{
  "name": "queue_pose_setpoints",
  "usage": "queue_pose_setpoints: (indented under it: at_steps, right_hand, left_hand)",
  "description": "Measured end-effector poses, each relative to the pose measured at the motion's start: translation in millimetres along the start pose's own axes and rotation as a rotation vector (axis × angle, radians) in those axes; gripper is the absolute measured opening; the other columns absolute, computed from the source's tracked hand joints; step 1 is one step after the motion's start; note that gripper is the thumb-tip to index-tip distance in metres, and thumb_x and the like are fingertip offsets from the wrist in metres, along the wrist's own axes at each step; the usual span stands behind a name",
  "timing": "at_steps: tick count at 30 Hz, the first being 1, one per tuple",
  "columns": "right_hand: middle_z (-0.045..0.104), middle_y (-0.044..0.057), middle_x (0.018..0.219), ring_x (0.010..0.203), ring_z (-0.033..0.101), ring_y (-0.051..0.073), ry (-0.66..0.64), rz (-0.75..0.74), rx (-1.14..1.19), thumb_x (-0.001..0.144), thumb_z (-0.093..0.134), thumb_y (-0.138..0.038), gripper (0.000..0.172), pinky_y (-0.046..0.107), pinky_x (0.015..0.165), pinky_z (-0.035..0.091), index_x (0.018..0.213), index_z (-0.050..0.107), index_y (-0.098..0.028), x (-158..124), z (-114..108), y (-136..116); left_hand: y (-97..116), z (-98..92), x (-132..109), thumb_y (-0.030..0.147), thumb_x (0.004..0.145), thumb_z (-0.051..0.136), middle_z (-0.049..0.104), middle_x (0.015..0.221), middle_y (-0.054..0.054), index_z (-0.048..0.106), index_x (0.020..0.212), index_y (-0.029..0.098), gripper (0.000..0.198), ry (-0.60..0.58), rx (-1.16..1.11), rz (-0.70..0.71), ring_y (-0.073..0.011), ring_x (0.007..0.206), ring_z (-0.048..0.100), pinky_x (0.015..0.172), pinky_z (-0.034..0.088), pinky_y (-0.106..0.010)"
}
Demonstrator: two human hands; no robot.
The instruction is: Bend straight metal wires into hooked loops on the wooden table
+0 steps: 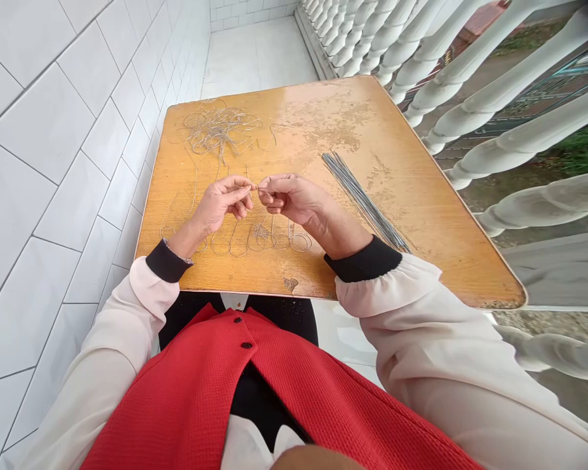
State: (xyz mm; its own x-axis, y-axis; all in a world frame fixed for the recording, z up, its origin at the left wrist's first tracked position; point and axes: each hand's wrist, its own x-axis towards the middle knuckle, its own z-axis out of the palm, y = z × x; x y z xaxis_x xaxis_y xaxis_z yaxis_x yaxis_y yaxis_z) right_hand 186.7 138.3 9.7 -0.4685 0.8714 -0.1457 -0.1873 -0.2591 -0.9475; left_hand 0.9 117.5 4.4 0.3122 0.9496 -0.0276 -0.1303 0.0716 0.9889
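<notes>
On a worn wooden table [436,254] beside a white tiled wall [78,215], my left hand [228,199] and right hand [291,199], fingertips nearly meeting, pinch between them what looks like a thin wire [255,188], probably light, springy and smooth, best held with pinches close together.

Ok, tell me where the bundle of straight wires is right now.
In the head view, the bundle of straight wires lies on the table, to the right of the right hand, its near end beside the right black cuff.
</notes>
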Motion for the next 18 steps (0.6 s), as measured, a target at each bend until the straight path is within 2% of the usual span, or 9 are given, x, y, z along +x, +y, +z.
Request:
queue_pose_setpoints:
  at_steps: [4, 8, 11, 15, 18]
  right_hand:
    - [0.05, -0.002, 0.053, 0.047, 0.042, 0.006, 0.079, -0.009, -0.041, 0.073, 0.075, -0.015, 0.023, 0.02, 0.044, 0.032, 0.057, 0.059, -0.016, -1.0, 1.4, -0.3]
    - [0.062, 0.0, 0.063, 0.048, 0.047, 0.006, 0.17, -0.016, 0.01, 0.085, 0.076, -0.018, 0.02, 0.02, 0.047, 0.042, 0.068, 0.064, -0.017, -1.0, 2.8, -1.8]
    - [0.067, 0.0, 0.069, 0.051, 0.052, 0.006, 0.198, -0.043, 0.037, 0.087, 0.075, -0.018, 0.016, 0.02, 0.052, 0.048, 0.074, 0.066, -0.017, -1.5, 4.3, -1.7]
    - [0.069, -0.001, 0.074, 0.054, 0.055, 0.007, 0.244, -0.158, -0.008, 0.084, 0.078, -0.016, 0.012, 0.021, 0.057, 0.053, 0.079, 0.067, -0.019, 0.4, 5.0, 5.0]
    - [0.071, 0.0, 0.078, 0.057, 0.056, 0.008, 0.315, -0.283, -0.15, 0.083, 0.077, -0.016, 0.009, 0.024, 0.059, 0.054, 0.084, 0.069, -0.021, 6.2, 2.8, 15.3]
  left_hand:
    - [1.6, 0.7, -1.1, 0.023, 0.1, 0.067, 0.068, 0.064, 0.005, 0.063, 0.085, 0.017, 0.017, -0.024, -0.005, -0.007, -0.0044, 0.047, 0.06, 0.049, 0.044, -0.016]
    - [4.9, -1.0, 0.4, 0.02, 0.103, 0.061, 0.067, 0.063, 0.006, 0.062, 0.085, 0.017, 0.018, 0.066, -0.042, -0.012, -0.0034, 0.048, 0.06, 0.05, 0.043, -0.015]
    - [6.1, -2.6, 2.3, 0.022, 0.104, 0.06, 0.067, 0.065, 0.006, 0.061, 0.086, 0.017, 0.019, 0.13, -0.073, -0.021, -0.003, 0.05, 0.061, 0.051, 0.044, -0.014]
    - [6.4, -3.4, 3.6, 0.025, 0.105, 0.061, 0.068, 0.067, 0.006, 0.061, 0.087, 0.017, 0.019, 0.15, -0.088, -0.035, -0.0026, 0.052, 0.062, 0.052, 0.044, -0.014]
    - [6.7, -2.8, 3.7, 0.025, 0.105, 0.061, 0.068, 0.069, 0.005, 0.061, 0.087, 0.017, 0.02, 0.151, -0.081, -0.047, -0.0025, 0.053, 0.062, 0.052, 0.043, -0.013]
